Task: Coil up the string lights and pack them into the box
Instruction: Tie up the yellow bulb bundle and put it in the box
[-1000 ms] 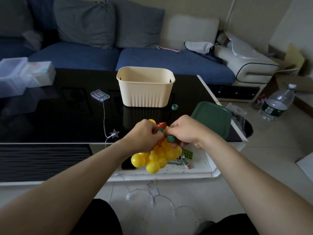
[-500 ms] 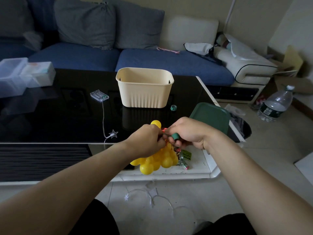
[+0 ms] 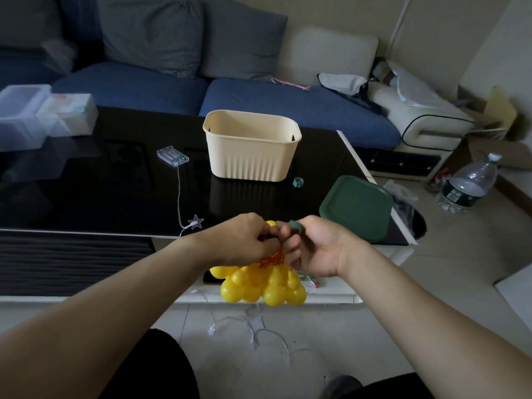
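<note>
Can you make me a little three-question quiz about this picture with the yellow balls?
1. True or false: the cream box already has the yellow ball lights inside it.
2. Where does the green lid lie? A) on the box B) on the table, right of the box C) on the sofa
3. Fill in: the left hand and right hand hold the bunch of ball lights by its ____.

Key: 1. False, the hands hold them in front of the table. 2. B. 3. Top.
</note>
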Tool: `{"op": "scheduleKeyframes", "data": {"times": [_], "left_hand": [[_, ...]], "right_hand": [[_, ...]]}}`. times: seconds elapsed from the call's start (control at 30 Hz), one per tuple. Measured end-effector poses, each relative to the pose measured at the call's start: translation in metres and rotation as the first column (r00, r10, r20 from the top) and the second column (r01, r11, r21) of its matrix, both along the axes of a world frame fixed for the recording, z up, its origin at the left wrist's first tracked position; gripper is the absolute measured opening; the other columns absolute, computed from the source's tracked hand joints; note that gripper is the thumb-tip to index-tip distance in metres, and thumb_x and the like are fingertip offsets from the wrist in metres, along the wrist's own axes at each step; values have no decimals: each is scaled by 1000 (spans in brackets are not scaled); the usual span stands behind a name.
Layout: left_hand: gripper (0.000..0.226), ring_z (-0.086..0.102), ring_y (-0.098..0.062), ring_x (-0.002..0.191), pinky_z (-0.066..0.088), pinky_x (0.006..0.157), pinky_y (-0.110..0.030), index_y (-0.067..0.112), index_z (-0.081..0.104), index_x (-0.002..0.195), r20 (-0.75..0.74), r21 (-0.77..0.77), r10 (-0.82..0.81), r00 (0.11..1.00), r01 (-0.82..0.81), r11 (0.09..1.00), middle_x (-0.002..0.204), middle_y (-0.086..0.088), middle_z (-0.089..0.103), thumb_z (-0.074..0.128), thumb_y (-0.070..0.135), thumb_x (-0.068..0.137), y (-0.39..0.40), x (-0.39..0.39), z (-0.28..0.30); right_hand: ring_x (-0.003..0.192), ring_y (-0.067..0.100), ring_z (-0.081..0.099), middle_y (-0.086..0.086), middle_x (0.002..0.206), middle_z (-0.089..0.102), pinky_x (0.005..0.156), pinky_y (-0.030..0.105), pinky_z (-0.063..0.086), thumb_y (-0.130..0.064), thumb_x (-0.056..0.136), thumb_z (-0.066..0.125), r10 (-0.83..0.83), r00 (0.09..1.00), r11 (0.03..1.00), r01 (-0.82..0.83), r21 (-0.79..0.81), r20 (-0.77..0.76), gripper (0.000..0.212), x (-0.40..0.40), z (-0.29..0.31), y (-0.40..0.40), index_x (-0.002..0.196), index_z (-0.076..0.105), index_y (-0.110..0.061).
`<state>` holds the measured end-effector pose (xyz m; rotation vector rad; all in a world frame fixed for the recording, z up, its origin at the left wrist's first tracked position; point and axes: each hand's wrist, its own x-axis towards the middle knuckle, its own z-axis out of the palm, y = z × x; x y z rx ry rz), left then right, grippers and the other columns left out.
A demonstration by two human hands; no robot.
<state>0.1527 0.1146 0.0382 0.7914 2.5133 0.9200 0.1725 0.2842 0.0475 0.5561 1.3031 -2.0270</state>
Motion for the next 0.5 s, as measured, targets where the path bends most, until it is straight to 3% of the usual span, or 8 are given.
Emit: {"op": "scheduleKeyframes", "data": {"times": [0.13,0.23,0.3,0.4,0.5], "left_hand": [[34,43,-10,51,38,51,-28,5,66,75,-44,84,-2,999,6,996,58,-1,52,57,29,97,-2,-1,-2],[34,44,-8,54,40,54,-30,8,70,80,-1,150,15,1000,-14,989,59,-5,54,58,35,96,-2,-2,-3],[28,47,-9,57,42,56,-28,19,76,85,11,173,24,1000,-25,985,66,-13,61,58,37,96,-2,-1,-2],[20,49,-9,59,45,58,-31,38,74,83,15,193,48,999,-50,980,68,-12,63,59,35,97,-3,0,1],[16,49,-7,53,46,54,-27,27,76,103,68,202,94,993,-106,974,63,-8,60,61,27,96,-3,0,-1]], "right_hand": [[34,1,40,-10,50,52,36,13,27,-13,101,44,-33,999,999,33,-26,27,27,0,9,-1,80,61,-10],[29,2,35,-11,43,45,33,13,24,-16,99,50,-30,999,998,32,-47,41,27,0,11,-2,78,64,-7],[25,4,28,-11,37,32,30,13,21,-20,100,50,-17,1000,998,19,-60,19,34,0,11,-2,76,69,-5],[24,5,24,-11,35,26,30,14,18,-28,103,48,3,1000,999,-4,-53,-12,41,0,9,-2,79,72,-4],[28,4,25,-10,41,30,32,14,21,-25,104,47,-2,999,1000,2,-9,-53,32,0,7,-4,94,71,-6]]}}
